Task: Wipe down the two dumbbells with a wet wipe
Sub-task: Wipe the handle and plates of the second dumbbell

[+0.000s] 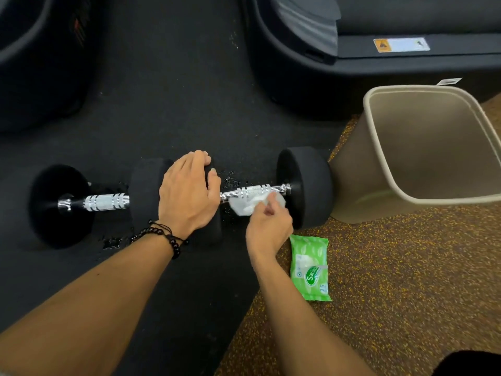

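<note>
My left hand (188,192) covers the inner head of the right dumbbell (303,185), its fingers (199,158) lying nearly straight over the top. My right hand (268,226) pinches the wet wipe (249,203) against the chrome handle; I can't make out those fingertips. The left dumbbell (105,202) lies beyond my left fingers. The wipes pack (310,267) sits beside my right wrist.

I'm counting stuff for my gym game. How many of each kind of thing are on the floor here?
Dumbbells: 2, the left dumbbell and the right dumbbell, end to end
Wet wipes: 1, the wet wipe pinched by the right hand
Wet wipe packs: 1, the green pack
Bins: 1, the beige bin
Total: 5
</note>
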`<state>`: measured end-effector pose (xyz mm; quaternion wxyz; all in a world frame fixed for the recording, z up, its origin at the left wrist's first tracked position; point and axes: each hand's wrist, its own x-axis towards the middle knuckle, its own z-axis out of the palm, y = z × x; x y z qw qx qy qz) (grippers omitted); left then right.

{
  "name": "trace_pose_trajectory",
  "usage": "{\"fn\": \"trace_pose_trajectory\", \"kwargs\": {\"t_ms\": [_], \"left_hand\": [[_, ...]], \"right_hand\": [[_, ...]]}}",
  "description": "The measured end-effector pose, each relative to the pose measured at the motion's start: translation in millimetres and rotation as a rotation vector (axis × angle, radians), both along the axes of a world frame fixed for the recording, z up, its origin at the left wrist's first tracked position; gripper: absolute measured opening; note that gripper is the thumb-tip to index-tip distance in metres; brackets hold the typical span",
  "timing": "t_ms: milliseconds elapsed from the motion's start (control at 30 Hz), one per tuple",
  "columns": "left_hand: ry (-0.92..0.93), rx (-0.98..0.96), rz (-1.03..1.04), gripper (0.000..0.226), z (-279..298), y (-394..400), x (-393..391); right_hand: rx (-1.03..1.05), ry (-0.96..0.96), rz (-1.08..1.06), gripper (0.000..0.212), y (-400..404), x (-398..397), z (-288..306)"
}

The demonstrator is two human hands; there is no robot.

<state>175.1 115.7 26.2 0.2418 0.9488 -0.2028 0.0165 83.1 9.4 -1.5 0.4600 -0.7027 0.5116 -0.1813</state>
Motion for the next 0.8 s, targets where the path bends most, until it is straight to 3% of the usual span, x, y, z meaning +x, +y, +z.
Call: {"fn": "trace_pose_trajectory", "kwargs": {"t_ms": [100,267,333,433,467,533,633,700,800], "left_hand": [[0.002,0.003,-0.006,0.030,-1,0,0],[0.001,0.002,-0.003,0.030,-2,0,1],[0.005,0.004,-0.004,0.030,-2,0,0],[-0.007,0.005,-0.012,0.030,-2,1,-1],[-0.007,0.004,-0.014,0.029,-2,1,-2],[-0.006,0.001,-0.014,0.027,-2,2,-2],[-0.009,0.001,-0.013,0.029,0,1,-2],[-0.014,0.007,-0.013,0.031,0,1,-2],[0.006,0.008,-0.006,0.030,-1,0,-1]], "right_hand": [[-0.051,0.036,0.215,0.023,8,-22,-6],[-0.188,-0.054,0.150,0.029,-9,-16,6],[-0.203,0.040,0.154,0.027,-17,-5,8],[-0.247,0.211,0.329,0.022,-22,-6,2],[-0.256,0.221,0.400,0.014,-21,-11,1],[-0.257,0.221,0.507,0.023,-18,-24,1],[-0.232,0.183,0.492,0.016,-19,-39,-3],[-0.248,0.111,0.431,0.034,-21,-36,-1],[-0.333,0.094,0.408,0.036,-27,-18,10]]}}
